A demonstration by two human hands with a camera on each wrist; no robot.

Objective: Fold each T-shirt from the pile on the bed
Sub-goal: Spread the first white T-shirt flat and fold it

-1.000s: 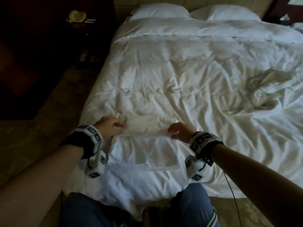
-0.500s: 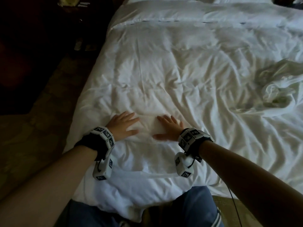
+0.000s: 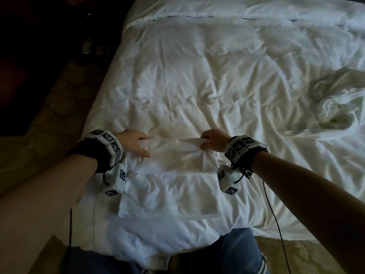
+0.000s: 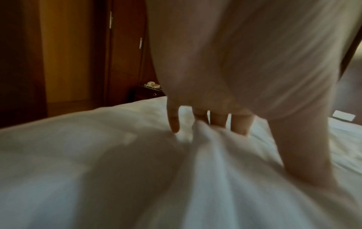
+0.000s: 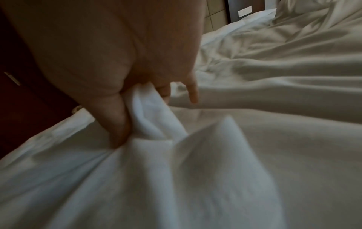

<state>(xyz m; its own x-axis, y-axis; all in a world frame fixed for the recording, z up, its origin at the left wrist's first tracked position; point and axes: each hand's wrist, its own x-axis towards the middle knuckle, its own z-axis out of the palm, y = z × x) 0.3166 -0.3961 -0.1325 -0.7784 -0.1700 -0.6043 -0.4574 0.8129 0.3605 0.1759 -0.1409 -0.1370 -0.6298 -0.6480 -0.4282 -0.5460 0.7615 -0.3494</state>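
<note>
While the left hand (image 3: 131,143) and right hand (image 3: 214,142) pinch the far edge of the white T-shirt (image 3: 177,161) at lower centre on the bed (image 3: 197,76), its soft, light cloth seems best held at the corners.

Both wrist views are smeared with motion blur. White on white, the T-shirt (image 3: 177,155) barely parts from the bed (image 3: 197,76); its outline is hard to trace. The crumpled pile (image 3: 339,103) runs off the right edge. The far-left dark furniture (image 3: 39,46) is unreadable.
</note>
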